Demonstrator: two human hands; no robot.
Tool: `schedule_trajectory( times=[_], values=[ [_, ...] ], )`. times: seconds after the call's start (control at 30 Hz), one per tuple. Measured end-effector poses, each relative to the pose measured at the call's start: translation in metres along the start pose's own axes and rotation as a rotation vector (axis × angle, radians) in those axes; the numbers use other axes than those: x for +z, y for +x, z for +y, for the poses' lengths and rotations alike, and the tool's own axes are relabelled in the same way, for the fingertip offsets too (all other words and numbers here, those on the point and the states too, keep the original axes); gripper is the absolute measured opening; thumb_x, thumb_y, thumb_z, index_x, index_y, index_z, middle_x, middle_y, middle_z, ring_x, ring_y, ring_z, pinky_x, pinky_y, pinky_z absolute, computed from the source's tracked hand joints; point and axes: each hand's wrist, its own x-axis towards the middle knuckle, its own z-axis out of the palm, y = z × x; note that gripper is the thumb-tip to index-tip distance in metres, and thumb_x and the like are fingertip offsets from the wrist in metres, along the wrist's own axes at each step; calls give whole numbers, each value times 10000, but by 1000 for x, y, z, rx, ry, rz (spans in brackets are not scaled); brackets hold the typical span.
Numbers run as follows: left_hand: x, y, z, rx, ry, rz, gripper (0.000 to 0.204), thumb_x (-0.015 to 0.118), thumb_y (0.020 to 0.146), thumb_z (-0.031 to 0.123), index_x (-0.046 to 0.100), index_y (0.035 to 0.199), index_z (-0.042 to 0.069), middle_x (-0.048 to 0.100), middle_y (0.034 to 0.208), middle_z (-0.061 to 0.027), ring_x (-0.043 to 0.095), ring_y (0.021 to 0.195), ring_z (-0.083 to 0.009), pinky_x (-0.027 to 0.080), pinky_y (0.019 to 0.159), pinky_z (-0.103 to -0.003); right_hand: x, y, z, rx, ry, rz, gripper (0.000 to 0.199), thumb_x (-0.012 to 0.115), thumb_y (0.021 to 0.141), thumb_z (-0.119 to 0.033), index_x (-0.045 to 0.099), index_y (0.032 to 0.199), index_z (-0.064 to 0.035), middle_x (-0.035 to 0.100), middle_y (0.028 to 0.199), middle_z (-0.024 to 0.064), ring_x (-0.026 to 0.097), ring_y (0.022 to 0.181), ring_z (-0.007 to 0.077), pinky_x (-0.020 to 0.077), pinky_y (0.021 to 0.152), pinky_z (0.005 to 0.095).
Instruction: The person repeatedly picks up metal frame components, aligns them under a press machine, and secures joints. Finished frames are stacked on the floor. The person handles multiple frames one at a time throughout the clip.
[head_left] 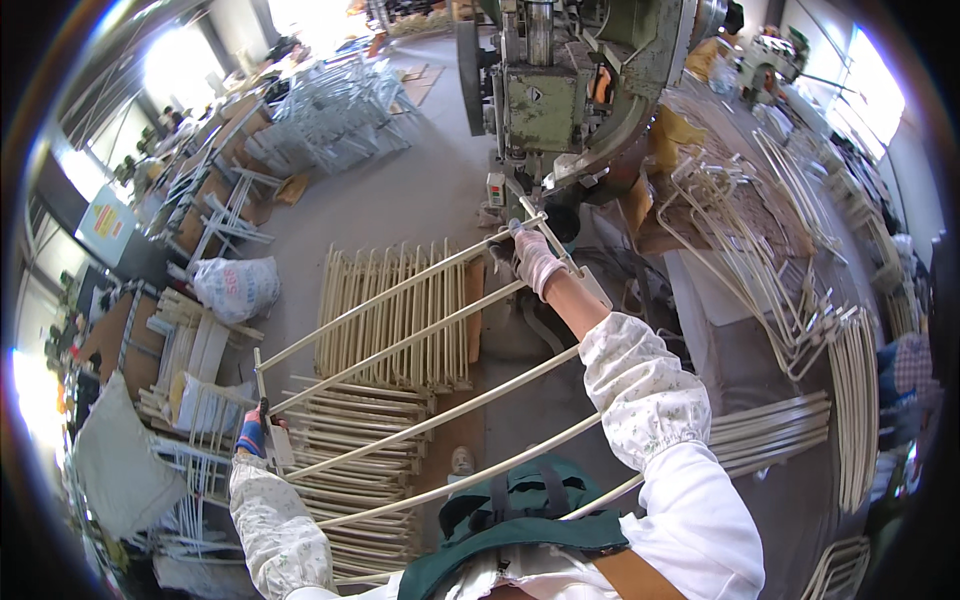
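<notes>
Right hand (533,257), in a pale pink glove, is up at the green press machine (560,100), fingers wrapped tight around the far end of a cream-coloured metal frame (400,345). Left hand (256,432), in a dark blue and red glove, is clamped on the near end, down at the lower left of the view, gripping the short cross bar there.

The frame is a ladder-like piece: several long parallel tubes running side by side. Its long axis goes on a diagonal, from the left hand low on the left up to the right hand at the machine, so the far end points straight into the press, just under its head. The tubes lie roughly level, held in the air between the two hands, well above the floor.

Under the frame, on the grey floor, sit stacks of finished frames (395,320) of the same cream colour, some standing on edge, some lying flat nearer the body. Off to the right, a heap of bent cream tubes (760,250) curves along a bench. A white sack (238,287) lies on the left, beside more piled metal parts. Both sleeves are white with a small floral print, and a green apron (520,520) shows at the bottom edge
</notes>
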Motion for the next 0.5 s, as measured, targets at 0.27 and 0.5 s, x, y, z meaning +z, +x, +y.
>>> schedule_trajectory(
  times=[0.27,0.5],
  values=[
    [25,99,151,177,315,-96,407,567,807,413,505,701,25,503,523,-148,529,404,-282,449,366,-408,28,1,-11,-108,134,-14,187,479,895,-238,515,918,-56,591,778,121,608,640,262,558,579,391],
    [42,179,188,295,472,-134,390,599,796,393,546,688,22,514,508,-114,513,383,-238,438,366,-380,24,4,-5,-203,293,-78,108,468,870,-95,543,939,-56,592,874,110,610,750,251,562,652,404]
  ],
)
